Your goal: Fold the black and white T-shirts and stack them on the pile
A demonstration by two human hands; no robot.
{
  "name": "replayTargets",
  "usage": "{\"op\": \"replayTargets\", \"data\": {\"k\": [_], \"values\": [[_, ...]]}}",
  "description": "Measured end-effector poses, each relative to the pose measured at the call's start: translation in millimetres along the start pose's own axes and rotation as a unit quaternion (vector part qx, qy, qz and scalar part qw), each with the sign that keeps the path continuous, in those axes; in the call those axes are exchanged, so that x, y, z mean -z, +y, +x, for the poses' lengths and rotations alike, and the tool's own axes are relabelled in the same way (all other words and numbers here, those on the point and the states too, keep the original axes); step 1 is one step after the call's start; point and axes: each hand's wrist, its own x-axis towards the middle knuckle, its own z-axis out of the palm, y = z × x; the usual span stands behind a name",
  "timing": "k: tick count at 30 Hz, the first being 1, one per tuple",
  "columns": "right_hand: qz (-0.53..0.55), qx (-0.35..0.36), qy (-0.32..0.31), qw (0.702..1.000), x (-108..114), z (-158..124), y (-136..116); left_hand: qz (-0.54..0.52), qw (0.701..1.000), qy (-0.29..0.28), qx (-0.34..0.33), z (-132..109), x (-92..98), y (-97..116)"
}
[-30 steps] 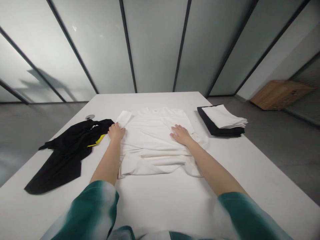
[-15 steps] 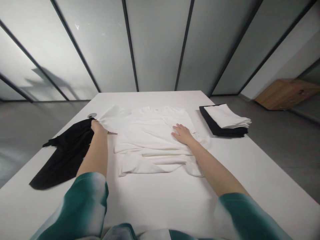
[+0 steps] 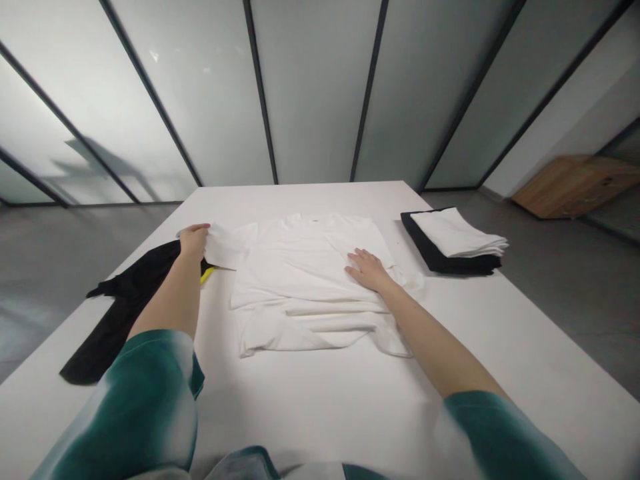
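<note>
A white T-shirt (image 3: 300, 260) lies spread on the white table, its collar at the far side and its lower part bunched in folds near me. My left hand (image 3: 194, 239) is closed on the end of the shirt's left sleeve, at the far left. My right hand (image 3: 369, 269) rests flat on the right side of the shirt, fingers spread. Beneath my left forearm lies a crumpled black garment (image 3: 135, 287), partly covered by the arm. A small yellow item (image 3: 207, 274) shows beside my left wrist; its kind is unclear.
On the right of the table (image 3: 320, 407) stands a stack of folded black cloth (image 3: 450, 264) with folded white cloth (image 3: 457, 230) on top. Frosted glass panels (image 3: 315, 93) rise behind the table. A wooden cabinet (image 3: 575, 187) stands on the floor at the right.
My left hand has moved slightly farther away, and the sleeve it holds now lies straighter and flatter. The yellow item has come into sight. My right hand stays in place.
</note>
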Motion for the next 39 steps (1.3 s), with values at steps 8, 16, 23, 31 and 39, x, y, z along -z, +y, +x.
{"op": "replayTargets", "data": {"k": [8,16,23,31,39], "values": [[0.003,0.0,-0.001,1.0,2,0,-1,0.198,0.922,-0.178,-0.281,-20,-36.1,70],[0.001,0.002,0.001,1.0,1,0,-1,-0.025,0.886,-0.407,-0.221,-66,-98.2,71],[0.004,-0.001,-0.004,1.0,2,0,-2,0.304,0.846,-0.324,-0.294,-84,-112.9,31],[0.009,-0.002,-0.005,1.0,4,-2,-4,0.417,0.803,-0.308,-0.294,-108,-109.7,-1],[0.218,-0.072,0.069,0.971,0,8,9,0.41,0.809,-0.315,-0.279,-95,-114.3,-3]]}}
